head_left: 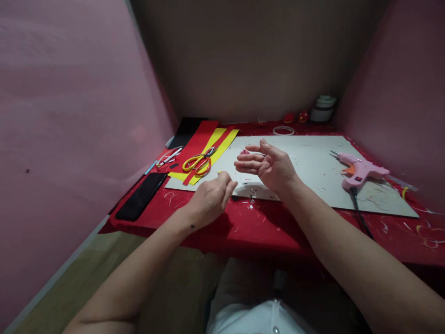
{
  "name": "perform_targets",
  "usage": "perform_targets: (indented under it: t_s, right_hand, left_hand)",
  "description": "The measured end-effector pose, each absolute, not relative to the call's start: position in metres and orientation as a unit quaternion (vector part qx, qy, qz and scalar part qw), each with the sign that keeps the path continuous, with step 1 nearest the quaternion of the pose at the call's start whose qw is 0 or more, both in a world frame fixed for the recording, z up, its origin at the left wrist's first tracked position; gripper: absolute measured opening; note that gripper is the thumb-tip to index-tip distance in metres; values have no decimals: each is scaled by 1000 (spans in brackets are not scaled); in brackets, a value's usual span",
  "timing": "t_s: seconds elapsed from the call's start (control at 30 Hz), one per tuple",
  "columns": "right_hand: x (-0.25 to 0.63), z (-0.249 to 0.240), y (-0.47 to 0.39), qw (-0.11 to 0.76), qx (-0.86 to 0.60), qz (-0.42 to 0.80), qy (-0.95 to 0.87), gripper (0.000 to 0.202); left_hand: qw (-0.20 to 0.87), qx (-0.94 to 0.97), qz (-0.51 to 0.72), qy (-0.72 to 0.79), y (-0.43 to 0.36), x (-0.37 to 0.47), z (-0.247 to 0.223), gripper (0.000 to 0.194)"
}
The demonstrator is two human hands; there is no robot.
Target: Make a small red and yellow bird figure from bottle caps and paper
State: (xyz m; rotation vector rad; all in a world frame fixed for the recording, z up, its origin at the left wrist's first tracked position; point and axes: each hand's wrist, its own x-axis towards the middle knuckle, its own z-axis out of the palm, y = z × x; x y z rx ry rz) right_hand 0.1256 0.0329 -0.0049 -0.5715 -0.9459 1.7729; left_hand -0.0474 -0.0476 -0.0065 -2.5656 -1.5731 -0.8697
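My left hand [211, 197] is closed above the front edge of the white board [313, 185], its fingers curled in. A tiny yellow speck shows by its knuckles; what the fingers hold, if anything, is hidden. My right hand [269, 168] is open over the board, palm turned to the left, fingers stretched out with nothing in them. Just behind its fingertips lies a small pinkish-red piece [245, 151], partly covered. Small dark and pale scraps [253, 191] are scattered on the board and cloth beneath the hands.
Scissors [197, 164] with yellow and red handles lie on yellow, red and black sheets [200, 144] at left. A black phone [141, 197] and pens [170, 157] are nearby. At right rests a pink glue gun [363, 171] with its cord; a tape roll [283, 131] lies behind.
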Motion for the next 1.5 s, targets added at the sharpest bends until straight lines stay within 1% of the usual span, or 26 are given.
perform_targets:
  t_s: [0.07,0.13,0.27,0.53,0.63,0.73,0.83,0.9,0.93,1.03,1.1,1.17,1.23,1.3,1.37,1.43,1.5]
  right_hand:
    - [127,-5,34,510,-244,727,-390,38]
    - [128,-5,34,515,-249,722,-389,39]
    - [129,-6,36,519,-249,716,-396,42]
    - [129,-7,37,520,-239,718,-397,37]
    - [130,-7,38,522,-245,714,-396,37]
    - [131,-6,39,523,-245,712,-399,37]
    - [131,-6,38,526,-244,708,-403,36]
    - [131,-5,38,531,-244,703,-405,35]
    - [131,-4,38,536,-245,699,-406,34]
    - [131,-3,38,548,-255,685,-406,33]
    - [132,-3,39,554,-263,680,-402,30]
    - [132,-3,40,563,-266,674,-397,25]
    - [131,-4,41,572,-272,667,-392,22]
    - [131,-5,41,578,-284,659,-389,19]
    - [130,-5,42,583,-292,654,-384,12]
    - [129,-5,42,587,-289,654,-380,7]
    - [129,-5,43,590,-286,655,-376,10]
  left_hand:
    - [60,-847,-217,-482,-47,-43,-17,28]
    - [77,-864,-170,-467,-45,-40,-27,27]
    - [70,-893,-117,-429,-42,-35,-38,14]
    - [62,-901,-57,-426,-42,-22,-43,19]
    - [-1,-892,-55,-450,-54,-28,-29,15]
    - [-96,-882,-112,-448,-73,-51,-2,15]
    - [-197,-881,-66,-425,-94,-86,22,24]
    - [-257,-861,-34,-438,-105,-111,29,29]
    - [-274,-849,-39,-451,-110,-123,30,27]
    - [-292,-813,-90,-496,-120,-147,28,12]
    - [-326,-778,-94,-530,-122,-153,26,14]
    - [-341,-757,-91,-550,-120,-152,25,24]
    - [-323,-763,-106,-550,-114,-147,25,28]
    - [-281,-783,-143,-536,-102,-138,24,18]
    - [-220,-803,-176,-526,-85,-129,20,17]
    - [-161,-794,-190,-555,-63,-120,15,18]
    - [-124,-769,-203,-593,-35,-113,10,21]
